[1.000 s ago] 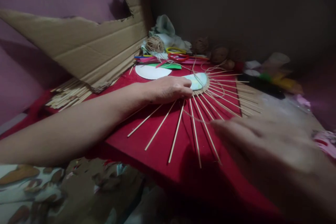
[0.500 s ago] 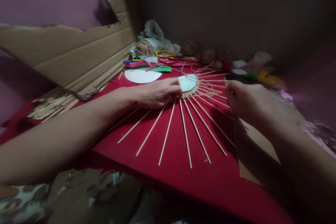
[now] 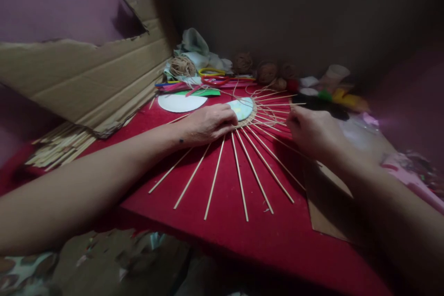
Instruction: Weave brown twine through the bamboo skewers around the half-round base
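A pale blue disc point(image 3: 243, 108) with a narrow band of woven twine around its edge lies on the red cloth. Thin wooden sticks point(image 3: 256, 171) fan out from it like spokes. My left hand point(image 3: 217, 122) is closed on the disc's near left edge, fingertips at the woven band and covering part of it. To the right, my right hand point(image 3: 310, 129) is closed in a pinch at the stick ends, on a strand of twine point(image 3: 274, 122) that runs from the band. Its fingertips are partly hidden.
Behind the disc lie a white half-round card point(image 3: 182, 102), scissors point(image 3: 212, 74), coloured strips and balls of twine point(image 3: 182, 66). Torn cardboard point(image 3: 86, 78) leans at left above a stack of sticks point(image 3: 57, 143). A brown board point(image 3: 326, 208) lies at right. The table's front edge point(image 3: 208, 240) is near.
The whole view has shifted slightly, so things appear a little further left. My left hand stays at the disc's edge; my right hand remains closed near the stick ends.
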`<state>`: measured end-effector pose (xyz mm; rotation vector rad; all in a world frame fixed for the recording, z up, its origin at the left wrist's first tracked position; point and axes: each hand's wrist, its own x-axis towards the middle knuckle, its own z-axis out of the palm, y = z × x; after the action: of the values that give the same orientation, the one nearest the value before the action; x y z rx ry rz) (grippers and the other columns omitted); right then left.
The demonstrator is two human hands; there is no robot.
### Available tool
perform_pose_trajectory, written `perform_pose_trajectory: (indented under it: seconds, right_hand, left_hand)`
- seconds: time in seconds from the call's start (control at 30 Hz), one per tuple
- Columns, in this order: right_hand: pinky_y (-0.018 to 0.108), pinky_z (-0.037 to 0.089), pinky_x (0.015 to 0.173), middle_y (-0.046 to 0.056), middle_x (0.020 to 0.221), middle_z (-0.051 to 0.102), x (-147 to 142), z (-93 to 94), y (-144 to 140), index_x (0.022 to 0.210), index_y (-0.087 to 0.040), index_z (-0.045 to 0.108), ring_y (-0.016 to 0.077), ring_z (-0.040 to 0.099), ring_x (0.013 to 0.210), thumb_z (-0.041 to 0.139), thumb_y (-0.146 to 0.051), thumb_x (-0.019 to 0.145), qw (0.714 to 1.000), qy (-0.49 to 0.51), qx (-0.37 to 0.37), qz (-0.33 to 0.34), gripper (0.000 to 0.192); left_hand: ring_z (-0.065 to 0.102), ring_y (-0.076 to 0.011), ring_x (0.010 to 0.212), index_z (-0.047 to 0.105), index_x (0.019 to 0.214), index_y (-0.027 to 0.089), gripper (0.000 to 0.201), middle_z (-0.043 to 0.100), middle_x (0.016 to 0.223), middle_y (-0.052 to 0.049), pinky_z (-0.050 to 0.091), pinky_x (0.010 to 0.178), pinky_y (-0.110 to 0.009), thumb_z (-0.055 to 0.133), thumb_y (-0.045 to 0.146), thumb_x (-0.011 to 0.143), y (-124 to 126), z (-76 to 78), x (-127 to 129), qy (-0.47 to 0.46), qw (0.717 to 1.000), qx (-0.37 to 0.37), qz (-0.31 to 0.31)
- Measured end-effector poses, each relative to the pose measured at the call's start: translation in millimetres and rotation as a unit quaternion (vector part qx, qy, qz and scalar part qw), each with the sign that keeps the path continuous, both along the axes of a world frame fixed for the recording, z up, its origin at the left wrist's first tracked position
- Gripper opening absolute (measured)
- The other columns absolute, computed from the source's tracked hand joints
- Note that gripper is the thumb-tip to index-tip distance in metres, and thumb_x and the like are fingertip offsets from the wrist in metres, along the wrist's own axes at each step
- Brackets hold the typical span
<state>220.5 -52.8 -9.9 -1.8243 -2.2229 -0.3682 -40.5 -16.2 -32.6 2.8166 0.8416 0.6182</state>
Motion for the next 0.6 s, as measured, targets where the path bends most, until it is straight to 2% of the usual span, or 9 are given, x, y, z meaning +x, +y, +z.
perform_pose_trajectory:
  seconds: [0.13, 0.23, 0.3, 0.4, 0.47, 0.53, 0.6]
  right_hand:
    - [0.027, 0.029, 0.051, 0.005, 0.068, 0.062, -3.7, 4.4, -3.4, 0.076, -0.020, 0.061, 0.0154, 0.050, 0.055, 0.048, -0.022, 0.079, 0.999, 0.043, -0.011, 0.011, 0.014]
    - [0.027, 0.034, 0.054, 0.004, 0.070, 0.063, -7.7, 5.0, -6.3, 0.097, -0.019, 0.061, 0.0167, 0.053, 0.058, 0.050, -0.022, 0.078, 0.998, 0.057, -0.024, 0.013, 0.022]
    - [0.029, 0.036, 0.056, 0.006, 0.076, 0.065, -11.0, 3.3, -8.2, 0.107, -0.019, 0.058, 0.0189, 0.056, 0.063, 0.053, -0.024, 0.077, 0.999, 0.029, -0.030, 0.025, 0.031]
    - [0.034, 0.042, 0.065, 0.012, 0.096, 0.065, -17.6, -1.0, -11.6, 0.112, -0.016, 0.057, 0.0253, 0.058, 0.082, 0.056, -0.025, 0.076, 0.997, -0.037, -0.011, 0.072, 0.038]
    - [0.036, 0.043, 0.072, 0.013, 0.102, 0.064, -23.0, -3.6, -14.3, 0.111, -0.016, 0.059, 0.0270, 0.058, 0.089, 0.056, -0.024, 0.077, 0.992, -0.050, -0.011, 0.117, 0.035]
    - [0.034, 0.043, 0.073, 0.009, 0.094, 0.066, -28.2, -5.5, -16.9, 0.101, -0.018, 0.064, 0.0237, 0.058, 0.086, 0.053, -0.022, 0.081, 0.986, -0.027, -0.041, 0.162, 0.023]
    - [0.031, 0.043, 0.072, 0.007, 0.085, 0.067, -32.2, -6.1, -18.6, 0.086, -0.018, 0.067, 0.0200, 0.059, 0.081, 0.049, -0.020, 0.085, 0.983, 0.017, -0.063, 0.175, 0.018]
  left_hand:
    - [0.054, -0.0150, 0.078, 0.063, 0.083, 0.015, 0.012, 0.057, 0.086, -0.005, 0.041, 0.071, -0.026, 0.053, 0.022, 0.086, 0.9, -6.1, 4.9, -0.025, 0.999, 0.011, 0.028]
    - [0.053, -0.0142, 0.075, 0.064, 0.080, 0.015, 0.013, 0.057, 0.082, -0.004, 0.041, 0.069, -0.026, 0.054, 0.022, 0.086, 2.1, -8.3, 5.9, -0.043, 0.999, 0.006, 0.031]
    - [0.053, -0.0141, 0.074, 0.064, 0.078, 0.015, 0.014, 0.057, 0.081, -0.004, 0.041, 0.068, -0.026, 0.054, 0.021, 0.085, 2.0, -8.0, 6.3, -0.043, 0.998, 0.002, 0.035]
    - [0.052, -0.0147, 0.075, 0.063, 0.077, 0.015, 0.014, 0.056, 0.080, -0.004, 0.041, 0.069, -0.026, 0.052, 0.020, 0.085, 0.4, -6.6, 7.4, -0.034, 0.999, 0.005, 0.042]
    - [0.052, -0.0153, 0.076, 0.062, 0.077, 0.015, 0.016, 0.055, 0.080, -0.005, 0.041, 0.070, -0.027, 0.049, 0.020, 0.085, -0.9, -6.1, 8.2, -0.024, 0.999, 0.011, 0.045]
    - [0.050, -0.0154, 0.074, 0.061, 0.078, 0.015, 0.018, 0.054, 0.081, -0.005, 0.040, 0.068, -0.027, 0.046, 0.022, 0.087, -1.7, -6.4, 8.6, -0.012, 0.998, 0.020, 0.050]
    - [0.049, -0.0153, 0.073, 0.060, 0.079, 0.015, 0.020, 0.053, 0.082, -0.005, 0.039, 0.067, -0.026, 0.044, 0.024, 0.088, -1.7, -7.1, 8.4, -0.007, 0.998, 0.025, 0.052]
